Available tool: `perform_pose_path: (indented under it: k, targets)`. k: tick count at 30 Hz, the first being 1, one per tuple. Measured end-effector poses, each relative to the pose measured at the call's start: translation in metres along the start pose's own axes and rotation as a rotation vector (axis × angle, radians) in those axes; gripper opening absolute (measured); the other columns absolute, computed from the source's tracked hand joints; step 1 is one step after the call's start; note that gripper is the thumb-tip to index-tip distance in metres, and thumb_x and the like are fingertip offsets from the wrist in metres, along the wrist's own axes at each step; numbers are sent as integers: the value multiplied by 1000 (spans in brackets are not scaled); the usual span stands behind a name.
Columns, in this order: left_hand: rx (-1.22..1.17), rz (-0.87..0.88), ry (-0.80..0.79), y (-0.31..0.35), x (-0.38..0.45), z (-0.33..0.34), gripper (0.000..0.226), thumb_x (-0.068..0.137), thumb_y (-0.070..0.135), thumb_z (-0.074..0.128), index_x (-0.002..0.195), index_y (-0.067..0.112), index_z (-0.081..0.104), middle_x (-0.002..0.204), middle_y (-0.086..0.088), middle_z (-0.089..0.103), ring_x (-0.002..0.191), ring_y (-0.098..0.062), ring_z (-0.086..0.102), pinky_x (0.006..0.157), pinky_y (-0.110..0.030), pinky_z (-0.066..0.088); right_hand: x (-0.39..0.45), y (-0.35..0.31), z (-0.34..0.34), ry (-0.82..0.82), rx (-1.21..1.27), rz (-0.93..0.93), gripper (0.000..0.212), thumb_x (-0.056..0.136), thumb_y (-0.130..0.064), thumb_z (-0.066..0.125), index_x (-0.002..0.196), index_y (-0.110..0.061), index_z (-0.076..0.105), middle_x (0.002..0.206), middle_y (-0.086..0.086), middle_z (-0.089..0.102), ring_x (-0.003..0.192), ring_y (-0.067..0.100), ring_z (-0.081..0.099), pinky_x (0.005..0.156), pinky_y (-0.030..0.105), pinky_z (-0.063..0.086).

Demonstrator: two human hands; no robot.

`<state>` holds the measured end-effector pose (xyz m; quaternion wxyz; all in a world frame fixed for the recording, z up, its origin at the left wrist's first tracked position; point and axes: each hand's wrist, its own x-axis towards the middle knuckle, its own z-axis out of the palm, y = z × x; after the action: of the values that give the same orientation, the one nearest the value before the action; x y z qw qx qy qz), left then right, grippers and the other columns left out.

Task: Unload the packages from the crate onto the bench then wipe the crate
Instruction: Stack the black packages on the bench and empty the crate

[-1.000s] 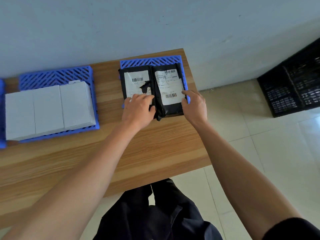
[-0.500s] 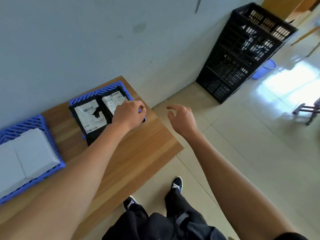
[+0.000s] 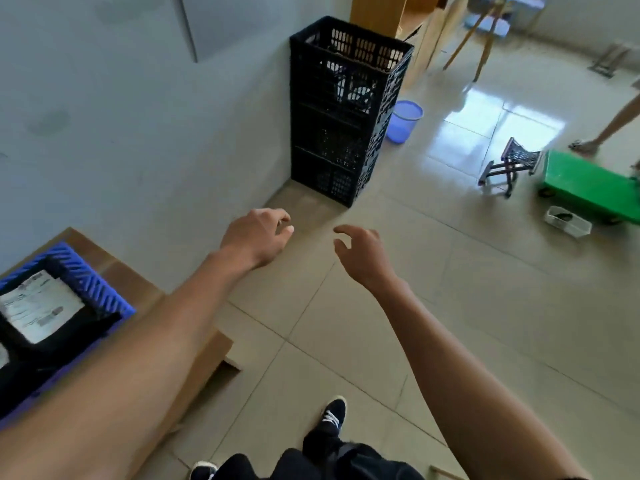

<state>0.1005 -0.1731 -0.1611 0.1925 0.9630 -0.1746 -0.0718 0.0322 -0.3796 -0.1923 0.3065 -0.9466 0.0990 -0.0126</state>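
Note:
A tall stack of black plastic crates (image 3: 341, 112) stands against the wall ahead, with dark packages partly visible through the top one's slots. Both arms reach out over the floor toward it. My left hand (image 3: 258, 237) and my right hand (image 3: 363, 254) hang in the air with loosely curled fingers, holding nothing, well short of the crates. At the lower left, black packages with white labels (image 3: 38, 310) lie on a blue slatted tray (image 3: 93, 282) on the wooden bench (image 3: 194, 355).
A blue bucket (image 3: 403, 121) sits right of the crates. Farther right stand a folding stool (image 3: 512, 164), a green cart (image 3: 588, 183), a small white tray (image 3: 566, 221) and another person's leg (image 3: 620, 123). Wooden furniture stands behind the crates.
Both hands left the packages on the blue tray and swung right, out over the floor. The view turned from the bench toward the black crates.

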Motion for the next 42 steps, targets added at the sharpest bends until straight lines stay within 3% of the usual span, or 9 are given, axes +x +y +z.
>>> perform_pose_path:
  k: [2,8,18,30,34,42]
  targets:
    - [21,38,-13,35,20,9,36,100,46,53,129,26,63,122,1,70,113,-26,63,88,-36,47,11,33,-32,22,6,34,32,100,-18,56,130,-16,68,130,5,69,129,26,50,105,33,39]
    - [87,63,-42,98,70,26,38,100,45,52,130,25,63,121,1,71,113,-25,63,93,-39,47,36,97,-103,86,-32,70,32,99,-20,56,127,-22,70,126,0,71,125,25,53,101,34,42]
    - [111,109,-61,150,156,52,37,98,44,54,128,27,66,123,0,71,114,-26,64,94,-38,49,90,146,-133,141,24,175,32,99,-25,55,128,-29,69,124,-6,70,121,21,56,100,40,49]
    - [5,66,-59,88,353,39,37,97,45,55,128,28,66,119,-1,72,110,-26,65,90,-37,50,297,128,-112,23,-18,155,31,99,-24,58,127,-27,69,122,-4,71,119,21,59,100,36,48]
    - [-17,55,-37,65,426,19,35,97,43,56,128,29,66,119,0,72,110,-26,64,88,-36,48,373,111,-111,68,11,138,31,97,-22,59,125,-25,71,121,-3,72,114,22,62,98,37,49]
    - [-51,55,-31,49,535,8,35,97,42,57,127,29,67,121,3,71,110,-24,65,86,-35,48,496,100,-104,51,3,100,37,97,-21,58,133,-23,66,127,3,68,116,23,59,88,25,39]
